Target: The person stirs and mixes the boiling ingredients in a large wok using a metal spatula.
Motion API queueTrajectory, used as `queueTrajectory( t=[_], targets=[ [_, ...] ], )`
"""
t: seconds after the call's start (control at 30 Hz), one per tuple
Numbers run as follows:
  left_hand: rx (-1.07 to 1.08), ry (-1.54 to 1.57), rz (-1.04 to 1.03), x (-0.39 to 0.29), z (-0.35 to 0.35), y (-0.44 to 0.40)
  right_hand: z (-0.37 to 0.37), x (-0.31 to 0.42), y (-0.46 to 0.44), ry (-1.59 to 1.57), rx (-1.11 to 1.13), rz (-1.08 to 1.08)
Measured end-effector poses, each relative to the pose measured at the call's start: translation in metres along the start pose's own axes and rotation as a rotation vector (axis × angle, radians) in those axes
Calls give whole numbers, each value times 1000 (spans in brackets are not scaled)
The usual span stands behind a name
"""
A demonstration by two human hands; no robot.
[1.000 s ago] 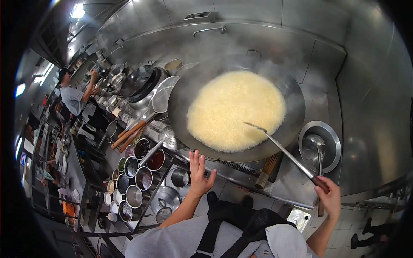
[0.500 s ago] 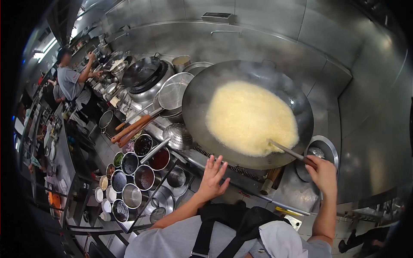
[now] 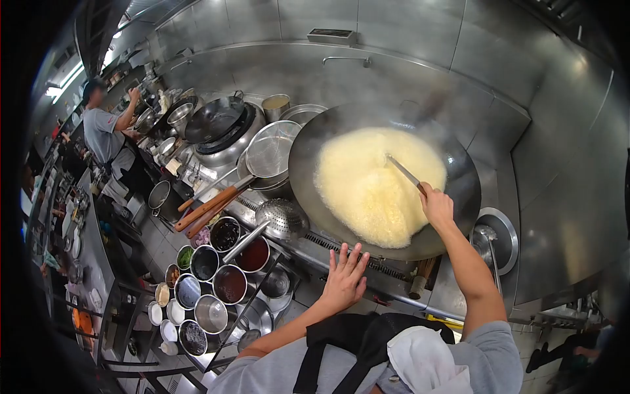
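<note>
A large dark wok (image 3: pixel 303 157) holds a wide pool of pale yellow, foamy liquid (image 3: pixel 354 177), with steam drifting above it. My right hand (image 3: pixel 437 205) reaches over the wok's near right side, closed around the grip of a long-handled wok utensil (image 3: pixel 405 172). Its metal shaft slants into the middle of the liquid, which hides the head. Close to the stove's front edge, my left hand (image 3: pixel 345 281) is open with fingers spread and holds nothing. Whether its fingertips touch the edge I cannot tell.
On the left stand several seasoning pots (image 3: pixel 230 284), a perforated skimmer (image 3: pixel 282 218) and a mesh strainer (image 3: pixel 272 148). A smaller wok (image 3: pixel 216 119) sits farther back. At right, a ladle (image 3: pixel 489 244) rests in a metal bowl (image 3: pixel 506 243). Another person (image 3: pixel 104 131) stands far left.
My right hand has moved up and left with the utensil, from the wok's near right rim to over the liquid. The left hand stays spread in nearly the same place.
</note>
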State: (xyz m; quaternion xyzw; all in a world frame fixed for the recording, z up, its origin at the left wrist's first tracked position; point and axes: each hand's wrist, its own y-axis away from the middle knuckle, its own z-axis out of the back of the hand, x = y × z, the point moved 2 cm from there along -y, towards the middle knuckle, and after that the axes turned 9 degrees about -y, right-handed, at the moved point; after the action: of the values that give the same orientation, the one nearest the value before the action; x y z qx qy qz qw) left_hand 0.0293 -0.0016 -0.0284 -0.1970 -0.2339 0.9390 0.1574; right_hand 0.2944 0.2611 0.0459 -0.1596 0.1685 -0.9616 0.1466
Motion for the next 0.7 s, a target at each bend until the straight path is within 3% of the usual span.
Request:
queueTrajectory(
  t=[0.27,0.7],
  targets=[
    [-48,-31,-68,10,-11,0,0,8,-13,-81,53,-88],
    [-79,48,-40,8,0,1,80,-3,119,-243,133,-189]
  ],
)
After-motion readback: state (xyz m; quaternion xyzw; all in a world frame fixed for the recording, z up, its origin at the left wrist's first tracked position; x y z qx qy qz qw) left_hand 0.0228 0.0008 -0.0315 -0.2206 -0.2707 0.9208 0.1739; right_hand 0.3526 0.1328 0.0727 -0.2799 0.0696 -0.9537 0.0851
